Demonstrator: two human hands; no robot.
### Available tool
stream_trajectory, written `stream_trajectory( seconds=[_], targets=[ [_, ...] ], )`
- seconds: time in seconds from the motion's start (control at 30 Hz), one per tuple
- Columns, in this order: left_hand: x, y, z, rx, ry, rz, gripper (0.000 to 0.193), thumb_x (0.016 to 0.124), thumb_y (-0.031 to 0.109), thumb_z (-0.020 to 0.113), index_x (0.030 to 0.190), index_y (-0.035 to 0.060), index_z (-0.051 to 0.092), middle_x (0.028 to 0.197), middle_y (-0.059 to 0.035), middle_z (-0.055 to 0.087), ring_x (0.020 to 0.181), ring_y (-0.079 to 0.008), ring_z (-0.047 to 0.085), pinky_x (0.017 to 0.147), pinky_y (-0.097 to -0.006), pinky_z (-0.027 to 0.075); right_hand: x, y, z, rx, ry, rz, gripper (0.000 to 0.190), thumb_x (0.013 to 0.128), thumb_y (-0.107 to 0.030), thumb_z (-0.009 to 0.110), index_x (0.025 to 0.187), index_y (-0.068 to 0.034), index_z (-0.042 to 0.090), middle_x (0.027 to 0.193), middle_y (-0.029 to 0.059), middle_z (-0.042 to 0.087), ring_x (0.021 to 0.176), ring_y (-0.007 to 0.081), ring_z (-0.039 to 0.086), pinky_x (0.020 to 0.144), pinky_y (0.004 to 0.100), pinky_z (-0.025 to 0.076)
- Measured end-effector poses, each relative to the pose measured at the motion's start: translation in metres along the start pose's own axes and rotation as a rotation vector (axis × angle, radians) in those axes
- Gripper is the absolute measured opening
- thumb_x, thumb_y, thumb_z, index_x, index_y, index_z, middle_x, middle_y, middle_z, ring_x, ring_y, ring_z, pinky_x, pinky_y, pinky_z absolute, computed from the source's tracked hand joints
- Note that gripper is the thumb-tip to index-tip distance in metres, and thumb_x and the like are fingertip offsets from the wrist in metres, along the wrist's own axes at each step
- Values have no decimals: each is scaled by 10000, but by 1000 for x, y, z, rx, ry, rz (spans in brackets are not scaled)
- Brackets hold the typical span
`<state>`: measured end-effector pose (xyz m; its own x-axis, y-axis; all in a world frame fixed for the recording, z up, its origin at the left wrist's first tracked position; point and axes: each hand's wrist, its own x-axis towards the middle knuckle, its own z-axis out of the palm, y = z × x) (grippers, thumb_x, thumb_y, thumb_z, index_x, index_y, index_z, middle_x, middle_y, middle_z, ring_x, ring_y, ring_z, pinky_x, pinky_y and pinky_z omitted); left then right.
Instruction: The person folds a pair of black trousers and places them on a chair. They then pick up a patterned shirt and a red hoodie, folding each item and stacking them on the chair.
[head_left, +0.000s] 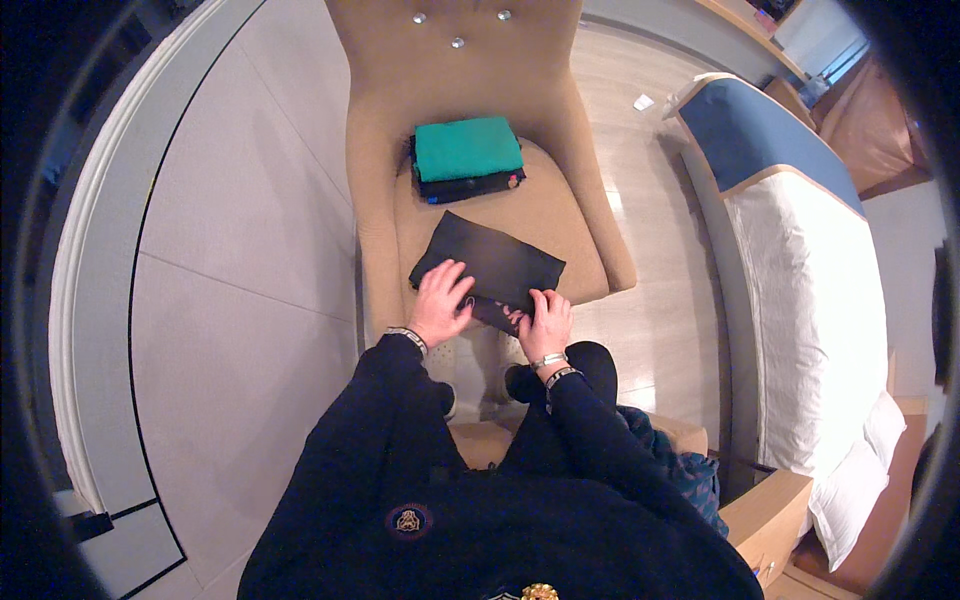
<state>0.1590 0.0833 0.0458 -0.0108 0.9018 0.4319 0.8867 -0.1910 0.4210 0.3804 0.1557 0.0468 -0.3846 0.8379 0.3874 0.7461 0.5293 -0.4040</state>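
Note:
A folded black garment (491, 259) lies at a slant on the front of a tan upholstered armchair's seat (559, 199). Its near edge shows a strip with a pink print (499, 311). My left hand (442, 304) rests on the garment's left corner, fingers spread over the cloth and thumb by the near edge; whether it pinches the cloth is unclear. At the near right edge, my right hand (546, 322) grips the fabric between thumb and fingers. Behind the garment sits a stack of folded clothes, a green piece (469, 148) on top of dark ones (472, 186).
The chair's backrest (461, 75) rises at the far side, with arms left and right. On the right stands a bed (810, 300) with white bedding, a blue runner (772, 135) and pillows (851, 487). A wooden cabinet (772, 517) and patterned cloth (686, 480) are at my right.

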Motion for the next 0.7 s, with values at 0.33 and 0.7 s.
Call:
stream_trajectory(
  seconds=[0.33,0.7],
  targets=[
    [15,8,23,-12,-143,29,692,715,331,811,1314,93,561,1460,-171,425,1410,-366,322,1157,-545,246,-14,-6,4,-15,-360,-238,206,684,-60,672,874,-93,601,889,111,578,878,308,567,718,421,461],
    [6,10,30,-105,37,78,325,741,179,734,1024,33,669,1134,-129,595,1133,-325,528,988,-458,421,11,-24,28,149,-33,-387,380,676,-65,681,1050,-99,615,1022,72,597,941,272,557,772,403,421]
  ],
)
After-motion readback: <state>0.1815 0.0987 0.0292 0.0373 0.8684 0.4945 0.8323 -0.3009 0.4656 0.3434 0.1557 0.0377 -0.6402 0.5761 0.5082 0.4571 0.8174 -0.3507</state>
